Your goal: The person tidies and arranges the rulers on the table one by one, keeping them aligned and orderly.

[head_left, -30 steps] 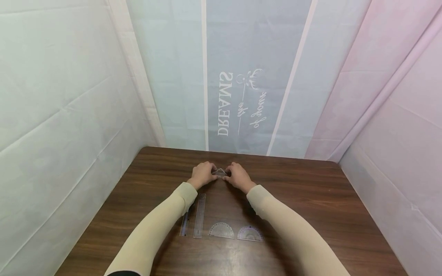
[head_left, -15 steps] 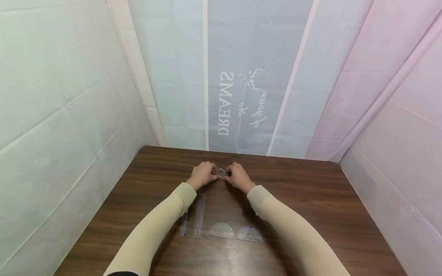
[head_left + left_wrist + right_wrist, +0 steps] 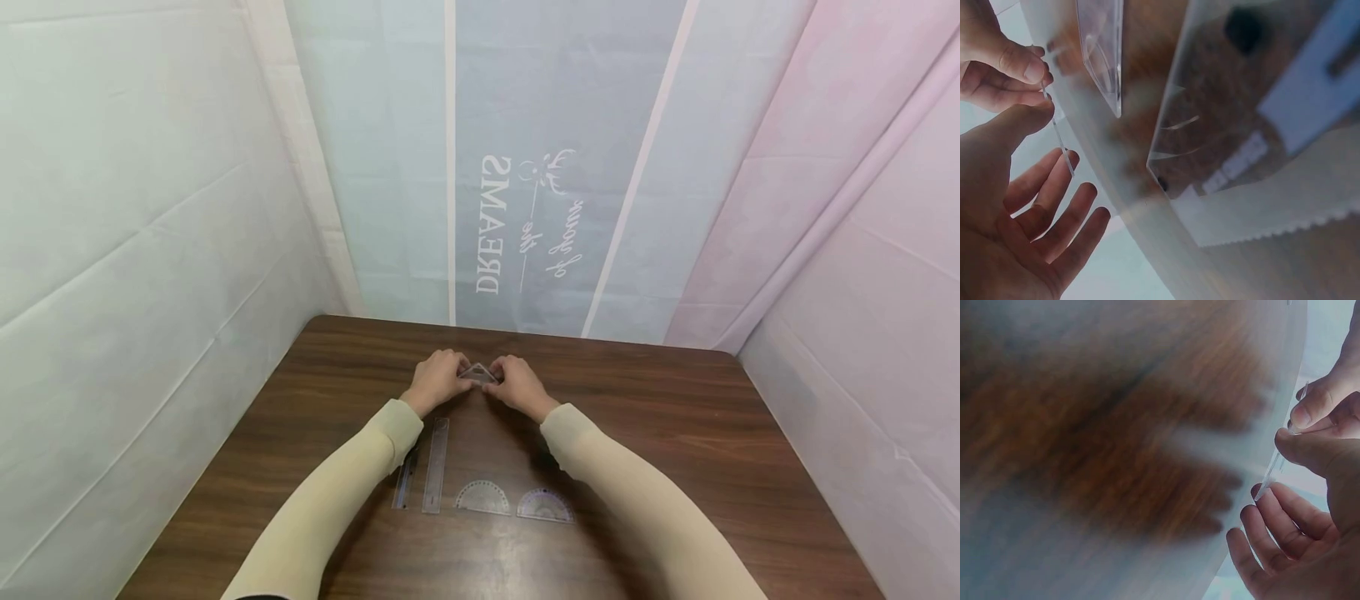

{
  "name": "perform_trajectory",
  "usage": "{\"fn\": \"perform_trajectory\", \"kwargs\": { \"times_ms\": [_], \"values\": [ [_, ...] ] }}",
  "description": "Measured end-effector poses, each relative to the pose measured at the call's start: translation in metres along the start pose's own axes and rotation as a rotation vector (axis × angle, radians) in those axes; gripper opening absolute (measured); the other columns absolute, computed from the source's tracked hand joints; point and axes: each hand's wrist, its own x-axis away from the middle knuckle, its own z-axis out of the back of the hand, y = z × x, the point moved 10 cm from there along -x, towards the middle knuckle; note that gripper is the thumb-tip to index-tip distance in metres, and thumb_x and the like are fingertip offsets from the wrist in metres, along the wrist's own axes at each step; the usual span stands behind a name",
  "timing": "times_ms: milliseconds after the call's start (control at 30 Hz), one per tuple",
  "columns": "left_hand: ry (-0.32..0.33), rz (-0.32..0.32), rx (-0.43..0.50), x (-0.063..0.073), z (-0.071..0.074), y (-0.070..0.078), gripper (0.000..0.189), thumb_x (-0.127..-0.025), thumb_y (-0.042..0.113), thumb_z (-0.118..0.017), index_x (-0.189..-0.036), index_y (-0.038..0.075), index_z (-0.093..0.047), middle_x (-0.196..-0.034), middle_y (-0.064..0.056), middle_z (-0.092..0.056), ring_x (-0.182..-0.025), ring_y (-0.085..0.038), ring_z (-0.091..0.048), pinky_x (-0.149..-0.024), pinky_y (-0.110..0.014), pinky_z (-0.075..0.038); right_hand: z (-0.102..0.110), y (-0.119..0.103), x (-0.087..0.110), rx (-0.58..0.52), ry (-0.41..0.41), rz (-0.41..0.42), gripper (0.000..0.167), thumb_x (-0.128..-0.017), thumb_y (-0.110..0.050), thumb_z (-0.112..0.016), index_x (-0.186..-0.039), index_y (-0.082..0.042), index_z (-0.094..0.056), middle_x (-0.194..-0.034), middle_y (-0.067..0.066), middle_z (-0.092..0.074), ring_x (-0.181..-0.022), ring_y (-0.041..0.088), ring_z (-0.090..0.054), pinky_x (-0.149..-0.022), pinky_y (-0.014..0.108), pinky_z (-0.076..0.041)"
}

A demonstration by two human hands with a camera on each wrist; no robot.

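Both hands hold a clear plastic set square (image 3: pixel 478 377) near the far side of the table, its pointed corner facing away. My left hand (image 3: pixel 437 379) pinches its left end between thumb and fingers, and my right hand (image 3: pixel 521 387) pinches the right end. Seen edge-on in the left wrist view, the set square (image 3: pixel 1063 147) is a thin line raised off the wood. The other fingers spread loosely beside it. In the right wrist view both thumbs meet close together on the near edge of the set square (image 3: pixel 1270 470).
Two clear rulers, one plain (image 3: pixel 436 467) and one with a blue strip (image 3: pixel 403 485), lie beside the left forearm, which partly covers the latter. Right of them lie two clear protractors (image 3: pixel 483 498) (image 3: pixel 545 506). The brown wooden table (image 3: pixel 675 433) is enclosed by hanging cloths (image 3: pixel 555 108).
The hands keep their grip on the set square and have hardly moved. The head view has shifted very slightly.
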Motion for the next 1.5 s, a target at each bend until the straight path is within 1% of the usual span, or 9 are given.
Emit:
{"fn": "perform_trajectory", "kwargs": {
  "times_ms": [200,333,467,667,933,1067,1200,1333,1500],
  "values": [
    [0.035,-0.024,0.010,0.003,0.001,0.006,0.035,-0.096,0.035,-0.084,-0.121,0.011,-0.078,-0.108,-0.003,-0.074,-0.099,-0.022,-0.066,-0.077,-0.040,-0.059,0.008,0.002,0.006,0.038,0.032,-0.024,0.034,-0.095,-0.024,-0.086,-0.122,-0.005,-0.075,-0.108,0.007,-0.075,-0.090,0.021,-0.069,-0.083,0.042,-0.059],
    [0.053,-0.031,0.001,0.005,0.002,0.010,0.034,-0.096,0.034,-0.083,-0.121,0.012,-0.078,-0.109,-0.004,-0.074,-0.100,-0.022,-0.066,-0.076,-0.040,-0.059,0.012,0.002,0.009,0.045,0.045,-0.019,0.035,-0.095,-0.025,-0.086,-0.122,-0.006,-0.074,-0.108,0.006,-0.074,-0.092,0.022,-0.069,-0.083,0.043,-0.058],
    [0.049,-0.034,0.009,0.008,0.004,0.016,0.036,-0.096,0.034,-0.083,-0.123,0.012,-0.077,-0.112,-0.005,-0.074,-0.101,-0.023,-0.066,-0.077,-0.041,-0.058,0.017,0.003,0.013,0.045,0.054,-0.014,0.035,-0.094,-0.026,-0.087,-0.120,-0.006,-0.075,-0.108,0.006,-0.074,-0.095,0.022,-0.070,-0.085,0.044,-0.058],
    [0.049,-0.052,0.003,0.013,0.005,0.026,0.037,-0.096,0.037,-0.084,-0.124,0.013,-0.077,-0.110,-0.003,-0.072,-0.095,-0.020,-0.064,-0.073,-0.038,-0.057,0.024,0.006,0.021,0.062,0.066,-0.010,0.034,-0.093,-0.027,-0.088,-0.118,-0.008,-0.076,-0.106,0.005,-0.073,-0.093,0.020,-0.069,-0.084,0.043,-0.059],
    [0.065,-0.090,-0.024,0.020,0.003,0.037,0.039,-0.094,0.040,-0.085,-0.123,0.015,-0.076,-0.106,0.001,-0.071,-0.093,-0.018,-0.064,-0.070,-0.035,-0.056,0.032,0.005,0.037,0.097,0.083,0.015,0.034,-0.092,-0.026,-0.088,-0.118,-0.008,-0.076,-0.105,0.004,-0.071,-0.096,0.021,-0.063,-0.084,0.044,-0.055],
    [0.074,-0.103,-0.019,0.024,0.004,0.043,0.040,-0.093,0.042,-0.086,-0.123,0.016,-0.077,-0.107,0.002,-0.071,-0.093,-0.017,-0.064,-0.071,-0.035,-0.056,0.034,0.007,0.045,0.109,0.088,0.029,0.034,-0.093,-0.027,-0.088,-0.119,-0.008,-0.076,-0.107,0.003,-0.071,-0.097,0.021,-0.063,-0.085,0.043,-0.056],
    [0.083,-0.121,-0.009,0.028,0.005,0.051,0.040,-0.093,0.042,-0.086,-0.122,0.016,-0.077,-0.107,0.002,-0.072,-0.095,-0.017,-0.065,-0.073,-0.036,-0.057,0.039,0.009,0.053,0.103,0.098,0.035,0.033,-0.093,-0.027,-0.088,-0.118,-0.010,-0.076,-0.107,0.002,-0.071,-0.099,0.021,-0.064,-0.086,0.044,-0.057],
    [0.088,-0.136,-0.005,0.031,0.005,0.059,0.040,-0.092,0.040,-0.087,-0.122,0.016,-0.077,-0.107,0.002,-0.072,-0.094,-0.017,-0.065,-0.072,-0.036,-0.057,0.044,0.009,0.061,0.107,0.108,0.043,0.031,-0.092,-0.025,-0.089,-0.116,-0.009,-0.077,-0.104,0.001,-0.071,-0.097,0.020,-0.064,-0.084,0.044,-0.057],
    [0.103,-0.168,-0.002,0.036,0.005,0.069,0.040,-0.091,0.042,-0.088,-0.120,0.016,-0.077,-0.106,0.003,-0.073,-0.092,-0.016,-0.064,-0.071,-0.033,-0.056,0.049,0.009,0.072,0.072,0.098,0.052,0.031,-0.092,-0.021,-0.088,-0.116,-0.005,-0.076,-0.103,0.003,-0.070,-0.097,0.022,-0.063,-0.085,0.045,-0.056]
  ]
}}
